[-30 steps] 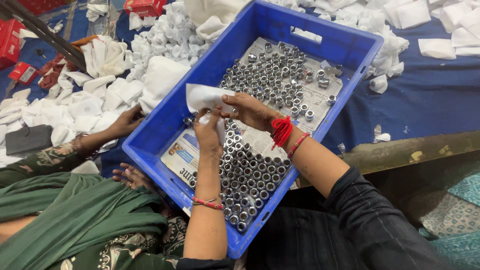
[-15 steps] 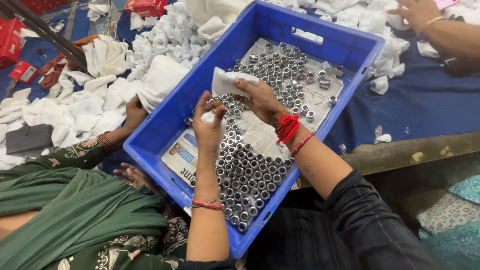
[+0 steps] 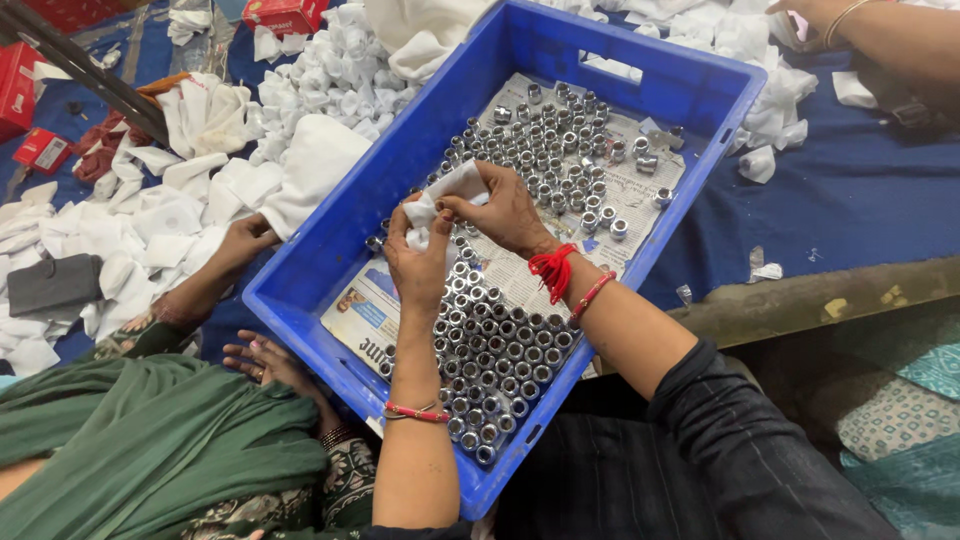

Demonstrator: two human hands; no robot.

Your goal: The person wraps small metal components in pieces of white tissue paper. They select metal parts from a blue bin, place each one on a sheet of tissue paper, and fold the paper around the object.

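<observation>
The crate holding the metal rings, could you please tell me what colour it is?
Blue crate, clearest in the head view.

One blue plastic crate point(image 3: 700, 85). Well over a hundred small silver metal rings point(image 3: 500, 350), too many to count exactly. One newspaper sheet lining point(image 3: 625, 190). Three red cardboard boxes point(image 3: 283, 14). Dozens of white paper wrappers point(image 3: 200, 110). One dark grey pouch point(image 3: 52, 283).

Metal rings point(image 3: 500, 340) lie on newspaper point(image 3: 365, 310) inside the crate point(image 3: 300, 290).

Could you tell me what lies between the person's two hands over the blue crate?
In the head view, a white cloth spans the left hand and right hand, both gripping it.
</observation>
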